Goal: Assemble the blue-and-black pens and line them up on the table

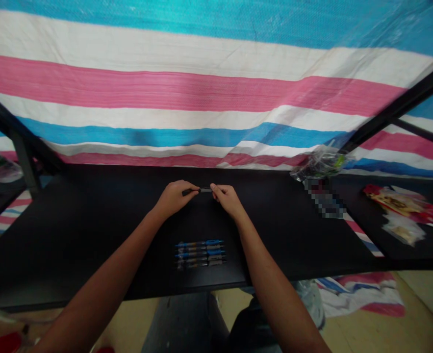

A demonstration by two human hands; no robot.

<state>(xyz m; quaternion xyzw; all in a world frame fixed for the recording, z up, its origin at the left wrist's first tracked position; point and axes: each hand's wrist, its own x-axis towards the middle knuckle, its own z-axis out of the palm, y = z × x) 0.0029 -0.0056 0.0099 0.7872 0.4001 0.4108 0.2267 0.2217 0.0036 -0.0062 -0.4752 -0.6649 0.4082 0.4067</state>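
Observation:
Between my two hands a dark pen [205, 189] with a clear or greyish barrel lies level, just above or on the black table. My left hand [177, 195] pinches its left end between thumb and fingers. At the other end, my right hand [226, 197] closes thumb and fingers round the tip; that end is partly hidden. Nearer to me, between my forearms, several pens [200, 254] lie side by side in a row, some with blue parts and some with grey or black ones.
The black table [91, 225] stands before a striped tarp [187, 88]. Crumpled clear plastic [321, 164] and a blurred-out item [325, 198] lie at the right. A red package [409, 203] and a small clear bag [403, 229] rest farther right. Dark frame bars [396, 110] rise at both sides.

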